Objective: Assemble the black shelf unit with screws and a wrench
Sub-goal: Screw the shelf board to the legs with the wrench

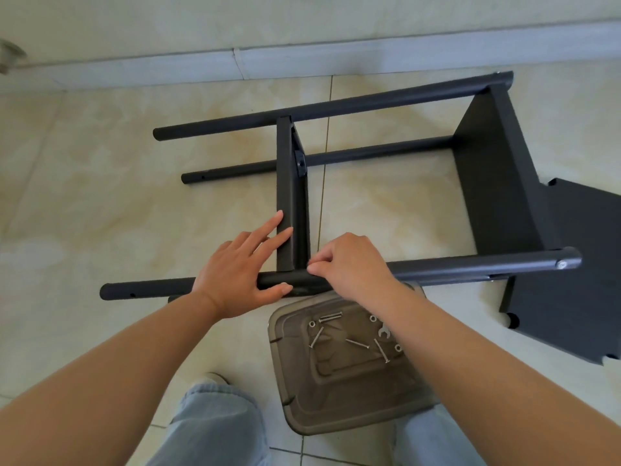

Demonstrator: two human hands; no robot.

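Observation:
The black shelf unit lies on its side on the tiled floor. Its near pole (470, 267) runs left to right in front of me. The middle shelf (291, 183) stands on edge and meets that pole. My left hand (235, 277) rests on the pole, its straight fingers touching the shelf's edge and its thumb along the pole. My right hand (349, 264) sits at the joint with curled fingers pinching something small, apparently a screw, which the fingertips hide. Several screws (358, 343) and a small wrench (384, 332) lie in a smoky plastic tray (353, 398).
The end shelf (497, 183) is fixed at the unit's right end, between the near pole and the far pole (336, 107). A loose black panel (578, 280) lies on the floor to the right. A skirting board runs along the back wall. My knees flank the tray.

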